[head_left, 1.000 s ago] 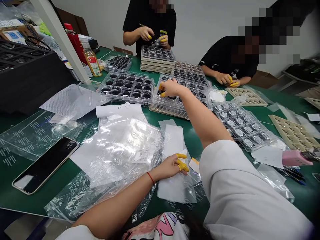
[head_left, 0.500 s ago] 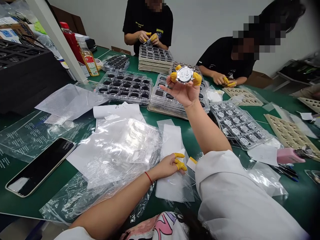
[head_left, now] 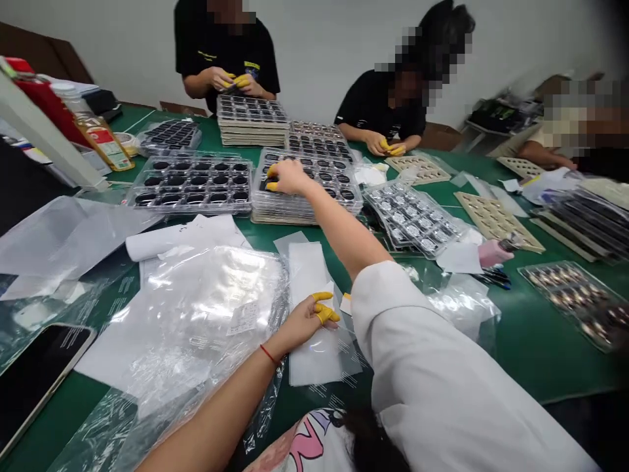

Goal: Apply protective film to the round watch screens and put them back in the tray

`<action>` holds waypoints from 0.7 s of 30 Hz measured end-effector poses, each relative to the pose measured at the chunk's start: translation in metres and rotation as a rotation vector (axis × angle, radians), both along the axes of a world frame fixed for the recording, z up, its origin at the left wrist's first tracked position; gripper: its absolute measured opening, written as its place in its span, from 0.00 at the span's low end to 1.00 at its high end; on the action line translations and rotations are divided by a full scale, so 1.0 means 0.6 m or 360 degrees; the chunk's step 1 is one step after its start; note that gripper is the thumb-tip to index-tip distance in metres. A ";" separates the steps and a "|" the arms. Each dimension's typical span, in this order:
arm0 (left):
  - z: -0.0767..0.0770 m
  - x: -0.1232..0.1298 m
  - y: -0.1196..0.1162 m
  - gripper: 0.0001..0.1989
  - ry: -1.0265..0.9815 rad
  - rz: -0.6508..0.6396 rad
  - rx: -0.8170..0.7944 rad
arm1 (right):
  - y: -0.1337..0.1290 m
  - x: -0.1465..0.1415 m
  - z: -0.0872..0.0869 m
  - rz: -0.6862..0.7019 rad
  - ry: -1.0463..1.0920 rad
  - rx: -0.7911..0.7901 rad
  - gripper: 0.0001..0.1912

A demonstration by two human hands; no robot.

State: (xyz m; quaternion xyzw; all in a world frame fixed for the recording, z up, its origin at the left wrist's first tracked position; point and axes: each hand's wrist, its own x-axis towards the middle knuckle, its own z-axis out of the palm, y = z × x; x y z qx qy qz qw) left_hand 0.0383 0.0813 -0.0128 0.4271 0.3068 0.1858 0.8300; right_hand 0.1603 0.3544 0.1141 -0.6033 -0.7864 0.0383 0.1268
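Note:
My right hand (head_left: pixel 291 177), with yellow finger cots, reaches onto the near stack of clear trays (head_left: pixel 346 196). Its fingertips curl around a dark watch case (head_left: pixel 272 179) at a cell on the stack's left side; the hand hides most of it. My left hand (head_left: pixel 314 313), also in yellow finger cots, rests on white paper strips (head_left: pixel 309 360). Its fingers are bent toward each other beside a small white piece (head_left: pixel 331 296); whether they grip it is unclear. Left of the stack lies another clear tray (head_left: pixel 194 208) of dark round watch faces.
Clear plastic bags (head_left: pixel 230 282) and papers cover the left side, near a phone (head_left: pixel 44 367). Trays of silver parts (head_left: pixel 413 219) and a beige tray (head_left: pixel 498 219) lie right. Two people in black shirts (head_left: pixel 226 46) work across the table; another sits far right.
My right hand has lowered from holding the silver watch case up, back outward, to the tray stack. The view has turned right. My left hand stays on the paper strips.

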 end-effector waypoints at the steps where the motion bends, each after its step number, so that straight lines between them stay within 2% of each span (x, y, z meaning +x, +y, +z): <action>1: 0.001 -0.001 0.000 0.27 0.0012 -0.0002 0.0035 | -0.005 -0.007 0.000 0.0038 -0.0033 -0.0072 0.18; 3: 0.003 -0.002 0.002 0.31 0.0063 -0.0009 0.0082 | -0.026 -0.006 0.004 0.0093 -0.0042 -0.0048 0.20; 5: 0.003 -0.004 0.005 0.34 0.0132 -0.0026 0.0125 | -0.063 0.024 0.009 0.0099 0.0022 0.0170 0.21; 8: 0.003 -0.005 0.007 0.37 0.0213 -0.0073 0.0191 | -0.152 0.133 0.012 -0.0099 0.0152 0.0486 0.21; 9: 0.003 -0.005 0.008 0.38 0.0232 -0.0083 0.0206 | -0.190 0.184 0.010 -0.0262 0.0189 0.0559 0.20; 11: 0.001 -0.006 0.008 0.38 0.0262 -0.0085 0.0231 | -0.270 0.294 0.000 -0.0773 0.0238 0.0636 0.19; 14: -0.004 -0.007 0.010 0.37 0.0274 -0.0073 0.0255 | -0.383 0.440 -0.028 -0.1744 0.0615 0.0505 0.22; 15: -0.006 -0.007 0.011 0.37 0.0259 -0.0066 0.0248 | -0.413 0.473 -0.040 -0.1922 0.0708 0.0466 0.23; 18: -0.006 -0.007 0.013 0.35 0.0214 -0.0033 0.0221 | -0.468 0.523 -0.081 -0.2073 0.0964 0.0280 0.21; 21: -0.001 -0.008 0.013 0.34 0.0235 0.0030 0.0196 | -0.475 0.524 -0.114 -0.2035 0.1183 0.0174 0.20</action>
